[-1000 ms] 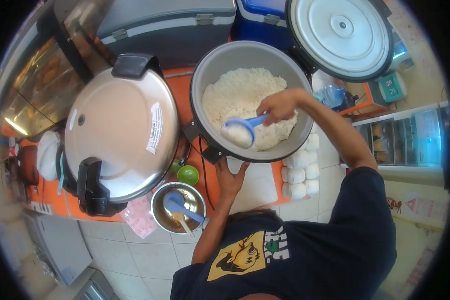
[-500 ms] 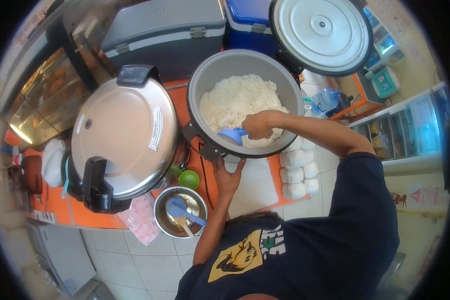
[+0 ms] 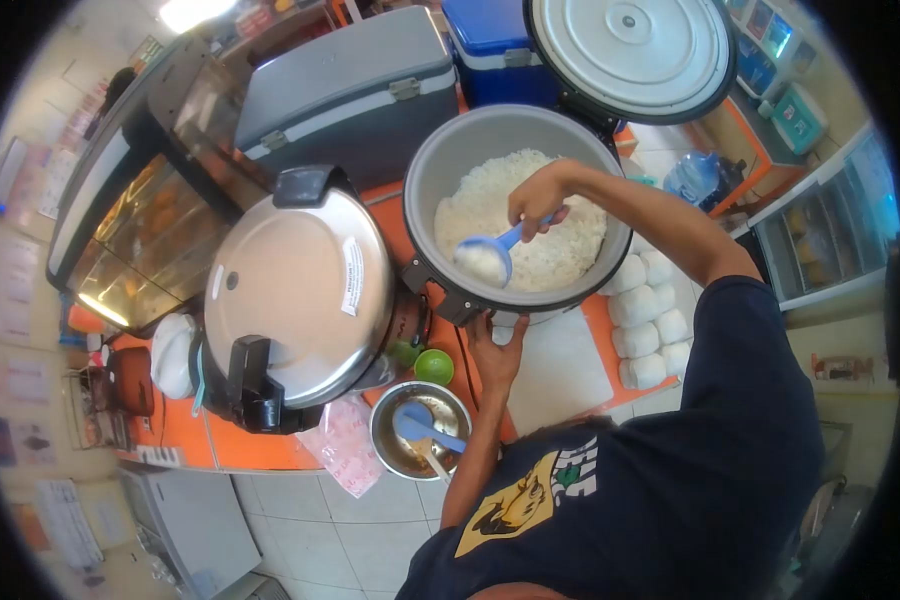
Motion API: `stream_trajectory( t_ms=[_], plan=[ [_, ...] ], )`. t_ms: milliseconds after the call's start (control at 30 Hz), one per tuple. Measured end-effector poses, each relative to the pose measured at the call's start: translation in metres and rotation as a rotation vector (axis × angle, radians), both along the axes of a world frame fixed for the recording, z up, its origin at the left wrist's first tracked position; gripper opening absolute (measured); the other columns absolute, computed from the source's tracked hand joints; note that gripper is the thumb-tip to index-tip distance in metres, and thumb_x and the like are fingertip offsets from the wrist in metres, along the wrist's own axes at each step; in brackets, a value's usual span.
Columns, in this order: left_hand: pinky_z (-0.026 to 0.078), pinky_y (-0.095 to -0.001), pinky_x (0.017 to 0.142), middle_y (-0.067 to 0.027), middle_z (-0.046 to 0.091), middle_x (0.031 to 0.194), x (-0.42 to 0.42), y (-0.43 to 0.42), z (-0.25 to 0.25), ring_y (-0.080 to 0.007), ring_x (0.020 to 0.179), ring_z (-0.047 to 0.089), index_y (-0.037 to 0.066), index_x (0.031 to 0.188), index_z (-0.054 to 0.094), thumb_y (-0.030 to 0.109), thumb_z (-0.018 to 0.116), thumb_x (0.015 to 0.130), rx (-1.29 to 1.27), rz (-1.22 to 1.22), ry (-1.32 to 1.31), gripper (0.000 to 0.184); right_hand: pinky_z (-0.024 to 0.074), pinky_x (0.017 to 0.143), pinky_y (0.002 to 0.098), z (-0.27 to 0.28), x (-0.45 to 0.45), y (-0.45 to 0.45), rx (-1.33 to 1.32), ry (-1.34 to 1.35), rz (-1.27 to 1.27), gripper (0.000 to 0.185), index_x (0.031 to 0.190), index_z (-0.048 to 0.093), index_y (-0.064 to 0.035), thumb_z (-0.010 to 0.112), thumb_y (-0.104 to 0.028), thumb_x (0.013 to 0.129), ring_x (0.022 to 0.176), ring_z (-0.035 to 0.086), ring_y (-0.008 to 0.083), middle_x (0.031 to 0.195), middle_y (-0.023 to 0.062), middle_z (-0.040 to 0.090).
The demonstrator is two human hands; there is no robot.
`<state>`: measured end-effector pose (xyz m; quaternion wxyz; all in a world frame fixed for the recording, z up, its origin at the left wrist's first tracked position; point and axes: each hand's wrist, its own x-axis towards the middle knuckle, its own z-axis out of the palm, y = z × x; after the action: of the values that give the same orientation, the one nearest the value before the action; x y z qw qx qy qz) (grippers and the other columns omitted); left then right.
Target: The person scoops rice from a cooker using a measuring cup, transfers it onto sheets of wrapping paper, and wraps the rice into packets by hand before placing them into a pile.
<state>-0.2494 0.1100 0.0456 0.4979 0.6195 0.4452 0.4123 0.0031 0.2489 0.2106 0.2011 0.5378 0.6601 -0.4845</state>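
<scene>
My right hand [image 3: 540,203] is closed around the handle of a blue rice scoop [image 3: 500,250], whose bowl has white rice in it. The scoop is inside the open rice cooker [image 3: 420,200], above a bed of cooked rice [image 3: 560,245]. My left hand [image 3: 497,350] rests with fingers spread against the cooker's lower front, beside its latch; the fingertips are partly hidden under the rim. The cooker's round lid [image 3: 630,50] stands raised at the back.
A second, lidded rice cooker [image 3: 300,290] stands left. Nearby are a metal bowl [image 3: 380,440] with utensils, a green cup [image 3: 433,367], and a plastic bag [image 3: 345,450]. White wrapped bundles [image 3: 635,305] sit right, coolers [image 3: 350,90] behind, a glass display case [image 3: 150,230] far left.
My right hand has lifted the scoop out of the rice and turned it, so its rice-filled bowl now faces up. My left hand stays at the cooker's front. The view has shifted left.
</scene>
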Motion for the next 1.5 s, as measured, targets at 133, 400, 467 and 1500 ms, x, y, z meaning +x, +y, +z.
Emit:
stream_trajectory(
  t_ms=[133,400,467,1500],
  plan=[
    [0.053,-0.0396,0.093,-0.0219,0.059,0.121,-0.007,0.005,-0.015,-0.0301,0.107,0.064,-0.009,0.124,0.058,0.023,0.084,0.082,0.033,0.027,0.004,0.059,0.0336,0.039,0.0279,0.020,0.035,0.012,-0.162,0.234,-0.193,0.018,0.092,0.067,-0.0042,0.068,-0.022,0.087,0.043,0.046,0.0083,0.060,-0.0015,0.053],
    [0.054,-0.0358,0.086,-0.0183,0.065,0.113,-0.027,0.012,-0.016,-0.0246,0.094,0.065,-0.006,0.123,0.061,0.018,0.080,0.085,0.095,-0.081,0.000,0.049,0.0419,0.039,0.0293,-0.001,-0.018,0.021,0.170,-0.224,-0.062,0.017,0.079,0.068,0.0013,0.065,-0.015,0.084,0.047,0.058,0.0184,0.070,0.0094,0.064],
    [0.054,-0.0376,0.093,-0.0172,0.062,0.117,-0.030,0.012,-0.005,-0.0239,0.105,0.063,-0.006,0.124,0.060,0.016,0.079,0.086,0.060,-0.104,0.001,0.048,0.0526,0.049,0.0369,-0.012,-0.045,0.004,0.321,-0.302,0.007,0.014,0.086,0.069,0.0028,0.061,-0.007,0.080,0.058,0.068,0.0241,0.071,0.0157,0.068],
    [0.050,-0.0426,0.098,-0.0202,0.047,0.144,-0.041,0.016,-0.037,-0.0327,0.131,0.047,0.004,0.137,0.056,0.043,0.078,0.084,0.101,-0.173,0.217,0.069,0.0443,0.041,0.0366,0.047,-0.027,-0.025,0.059,-0.023,0.156,0.026,0.095,0.056,0.0041,0.061,-0.022,0.094,0.045,0.055,0.0193,0.062,0.0075,0.053]
  ],
)
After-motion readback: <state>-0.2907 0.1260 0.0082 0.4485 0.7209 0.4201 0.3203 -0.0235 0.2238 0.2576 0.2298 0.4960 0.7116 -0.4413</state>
